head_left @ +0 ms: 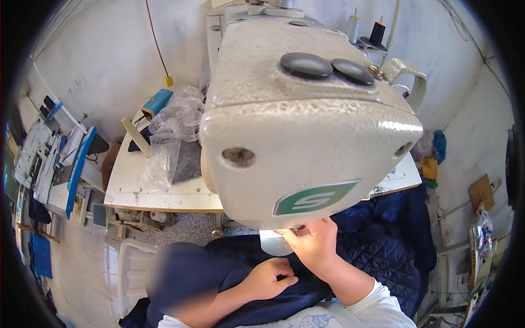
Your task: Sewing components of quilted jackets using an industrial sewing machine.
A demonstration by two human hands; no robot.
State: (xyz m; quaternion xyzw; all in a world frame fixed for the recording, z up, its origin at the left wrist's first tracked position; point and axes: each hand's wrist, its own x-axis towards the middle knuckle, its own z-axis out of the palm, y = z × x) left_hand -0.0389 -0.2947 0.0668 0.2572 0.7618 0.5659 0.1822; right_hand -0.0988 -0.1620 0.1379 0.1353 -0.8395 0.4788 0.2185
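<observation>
At the sewing machine (306, 147), grip hidden, is the right hand (316, 244); over navy fabric (313, 287) curls the left hand (269, 280), grip unclear.

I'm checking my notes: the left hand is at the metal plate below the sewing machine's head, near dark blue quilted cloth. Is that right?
No: the head view shows the right hand at the metal plate, near dark blue quilted cloth.
</observation>
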